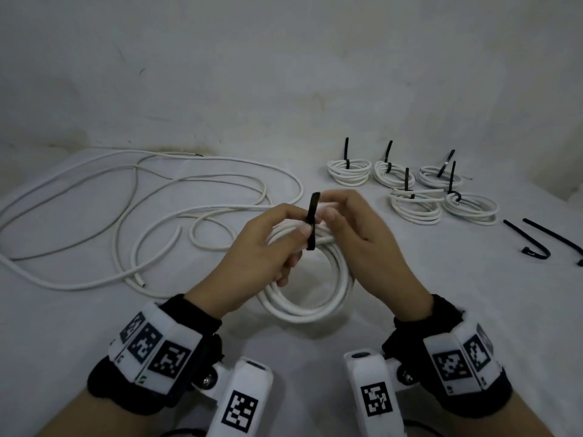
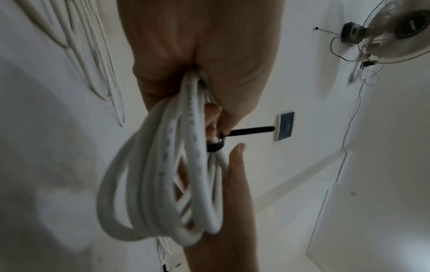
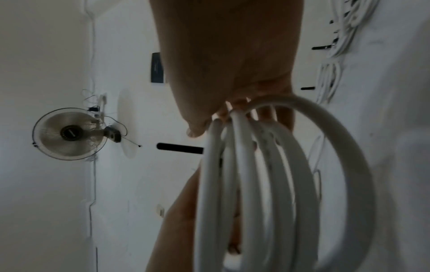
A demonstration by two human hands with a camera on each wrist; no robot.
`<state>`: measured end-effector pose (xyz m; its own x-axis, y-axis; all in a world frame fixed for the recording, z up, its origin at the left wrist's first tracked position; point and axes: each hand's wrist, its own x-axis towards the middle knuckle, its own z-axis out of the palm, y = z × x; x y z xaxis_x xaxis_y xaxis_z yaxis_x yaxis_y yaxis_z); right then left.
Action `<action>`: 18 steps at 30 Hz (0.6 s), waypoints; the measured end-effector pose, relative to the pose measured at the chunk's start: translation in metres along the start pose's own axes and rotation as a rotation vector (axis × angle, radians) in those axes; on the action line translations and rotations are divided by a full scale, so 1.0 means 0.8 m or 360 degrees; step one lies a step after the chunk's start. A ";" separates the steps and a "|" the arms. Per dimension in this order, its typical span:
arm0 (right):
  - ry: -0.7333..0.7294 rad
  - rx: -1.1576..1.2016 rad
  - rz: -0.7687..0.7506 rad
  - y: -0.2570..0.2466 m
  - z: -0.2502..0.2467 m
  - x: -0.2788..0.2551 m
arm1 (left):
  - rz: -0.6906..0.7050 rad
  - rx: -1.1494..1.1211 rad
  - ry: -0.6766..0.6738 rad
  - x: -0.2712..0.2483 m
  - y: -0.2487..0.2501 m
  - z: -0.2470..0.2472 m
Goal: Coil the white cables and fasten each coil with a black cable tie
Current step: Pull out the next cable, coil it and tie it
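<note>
Both hands hold a white cable coil (image 1: 303, 298) up over the cloth in the middle of the head view. A black cable tie (image 1: 312, 222) is looped round the top of the coil, its tail sticking up. My left hand (image 1: 298, 238) grips the coil from the left, thumb against the tie. My right hand (image 1: 329, 216) curls its fingers round the strands from the right, beside the tie. The left wrist view shows the coil (image 2: 163, 184) and the tie's loop (image 2: 216, 146). In the right wrist view the coil (image 3: 267, 184) hangs from the fingers, and the tie's tail (image 3: 179, 148) points left.
Several tied coils (image 1: 413, 206) lie at the back right. Loose black ties (image 1: 536, 241) lie on the white cloth (image 1: 441, 310) at the far right. Long loose white cables (image 1: 126, 200) sprawl over the left half. A wall rises behind.
</note>
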<state>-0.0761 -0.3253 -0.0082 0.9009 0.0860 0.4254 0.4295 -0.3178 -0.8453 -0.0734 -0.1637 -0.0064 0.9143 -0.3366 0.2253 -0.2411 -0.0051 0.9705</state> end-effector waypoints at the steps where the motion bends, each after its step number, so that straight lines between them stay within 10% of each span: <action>1: -0.0111 0.0080 0.0220 -0.001 -0.001 -0.003 | -0.0028 -0.0087 -0.0004 0.001 -0.001 0.000; 7: -0.0089 0.0203 0.0476 -0.010 -0.002 -0.004 | -0.0285 -0.0608 -0.0106 0.004 -0.008 -0.004; 18: 0.0109 0.0611 0.0524 0.004 -0.001 0.001 | -0.0128 -0.0260 -0.0154 0.004 -0.027 0.006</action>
<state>-0.0738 -0.3268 -0.0101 0.9917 -0.0265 0.1257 0.1269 0.0535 -0.9905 -0.0673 -0.1692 -0.0268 0.8909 -0.4305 0.1446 -0.1051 0.1144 0.9879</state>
